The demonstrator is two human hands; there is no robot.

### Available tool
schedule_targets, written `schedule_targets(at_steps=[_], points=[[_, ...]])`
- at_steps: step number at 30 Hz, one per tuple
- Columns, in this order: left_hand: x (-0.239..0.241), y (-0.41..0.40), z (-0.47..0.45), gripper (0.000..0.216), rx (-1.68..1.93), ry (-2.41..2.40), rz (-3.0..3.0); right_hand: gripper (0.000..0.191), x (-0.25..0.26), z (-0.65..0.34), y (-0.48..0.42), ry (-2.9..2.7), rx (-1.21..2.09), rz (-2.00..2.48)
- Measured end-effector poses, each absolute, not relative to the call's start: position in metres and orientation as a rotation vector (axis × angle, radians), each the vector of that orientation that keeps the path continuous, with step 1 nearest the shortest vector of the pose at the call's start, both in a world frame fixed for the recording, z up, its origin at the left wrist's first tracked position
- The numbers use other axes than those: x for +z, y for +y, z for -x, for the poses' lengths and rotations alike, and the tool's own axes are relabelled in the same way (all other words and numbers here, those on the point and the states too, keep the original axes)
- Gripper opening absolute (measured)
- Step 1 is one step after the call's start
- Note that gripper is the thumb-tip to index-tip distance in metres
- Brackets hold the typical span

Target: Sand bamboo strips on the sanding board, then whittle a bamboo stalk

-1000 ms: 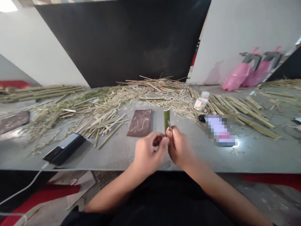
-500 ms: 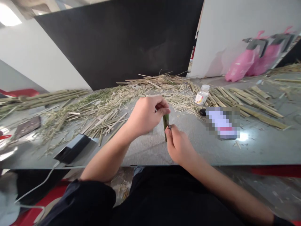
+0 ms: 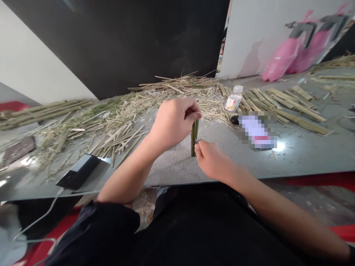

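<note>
In the middle of the head view, a short green bamboo piece [image 3: 193,143] stands nearly upright over the table. My left hand [image 3: 179,120] is closed around its upper end, thumb and fingers pinched together. Close against the bamboo's right side is my right hand [image 3: 212,159], closed on a small knife [image 3: 196,141]. Only the metal tip of that knife shows; the fingers hide the rest.
Split bamboo strips [image 3: 122,138] and shavings [image 3: 144,103] cover the table's back and left. To the right are a small clear bottle [image 3: 233,101], a blurred-out phone [image 3: 256,131] and bamboo slats [image 3: 294,107]. Pink spray bottles [image 3: 283,59] stand behind; a black box [image 3: 80,171] with a cable lies left.
The view has tilted down slightly, so the table sits higher. My right hand has shifted a little to the bamboo's right side, baring more of its lower part. Both hands keep their holds.
</note>
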State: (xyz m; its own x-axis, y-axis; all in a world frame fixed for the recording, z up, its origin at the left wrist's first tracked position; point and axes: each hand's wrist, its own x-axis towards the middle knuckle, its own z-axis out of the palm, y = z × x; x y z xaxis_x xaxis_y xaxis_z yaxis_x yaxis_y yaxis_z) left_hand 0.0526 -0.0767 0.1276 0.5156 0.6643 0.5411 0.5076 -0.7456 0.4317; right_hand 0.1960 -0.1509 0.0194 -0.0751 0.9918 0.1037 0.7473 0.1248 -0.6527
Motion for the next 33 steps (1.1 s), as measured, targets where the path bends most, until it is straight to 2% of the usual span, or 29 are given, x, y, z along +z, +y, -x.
schedule_targets(at_steps=[7, 14, 26, 30, 33], points=[[0.123, -0.071, -0.050, 0.008, 1.024, 0.946, -2.546, 0.022, 0.022, -0.195, -0.152, -1.906, 0.547, 1.709], [0.124, -0.074, -0.049, 0.010, 1.033, 0.951, -2.594, 0.022, -0.001, -0.194, -0.153, -1.981, 0.545, 1.786], [0.122, -0.078, -0.045, 0.004, 1.025, 0.873, -2.527, 0.024, -0.013, -0.201, -0.146, -2.113, 0.735, 1.856], [0.116, -0.070, -0.046, 0.026, 1.093, 0.871, -2.431, 0.025, -0.010, -0.207, -0.143, -2.061, 0.731, 1.822], [0.103, -0.063, -0.043, 0.039, 1.264, 0.945, -2.327, 0.013, -0.005, -0.215, -0.134, -1.978, 0.788, 1.826]])
